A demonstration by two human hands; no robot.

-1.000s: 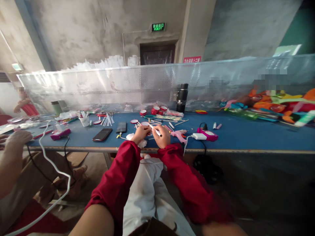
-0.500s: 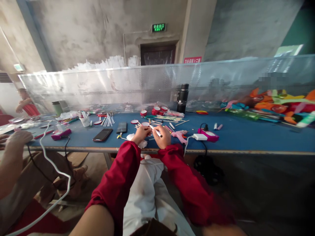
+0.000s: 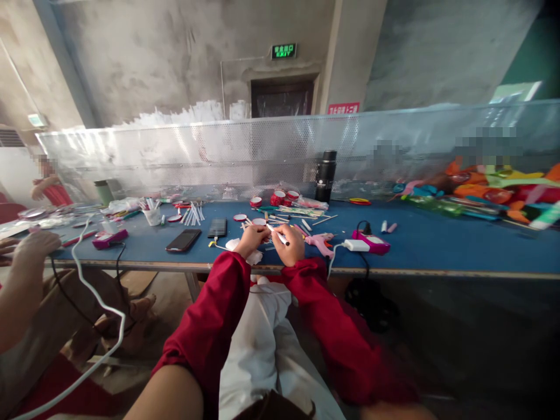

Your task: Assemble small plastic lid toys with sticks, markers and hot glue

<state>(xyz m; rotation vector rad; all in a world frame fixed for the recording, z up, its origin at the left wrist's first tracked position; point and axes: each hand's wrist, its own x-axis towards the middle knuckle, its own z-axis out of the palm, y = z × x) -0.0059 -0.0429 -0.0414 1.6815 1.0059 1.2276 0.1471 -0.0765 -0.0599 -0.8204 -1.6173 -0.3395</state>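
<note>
Both my hands work close together at the near edge of the blue table [image 3: 437,245]. My right hand [image 3: 290,246] is closed around a thin white stick [image 3: 280,235] that slants up to the left. My left hand [image 3: 250,239] pinches the stick's upper end with its fingertips. A crumpled white tissue [image 3: 251,255] lies under my left hand. Loose white sticks [image 3: 192,213] and small red-rimmed discs [image 3: 238,217] lie scattered just beyond my hands. A pink glue gun [image 3: 319,240] rests to the right of my right hand.
Two phones [image 3: 184,240] lie left of my hands. A black flask [image 3: 324,175] stands by the perforated metal screen [image 3: 175,157]. A pink and white charger [image 3: 370,243] with a cable sits to the right. Colourful toys [image 3: 490,192] pile at the far right. Another person's hand [image 3: 32,245] rests at the left.
My hands have stayed in the same spot on the stick. The view has shifted down slightly.
</note>
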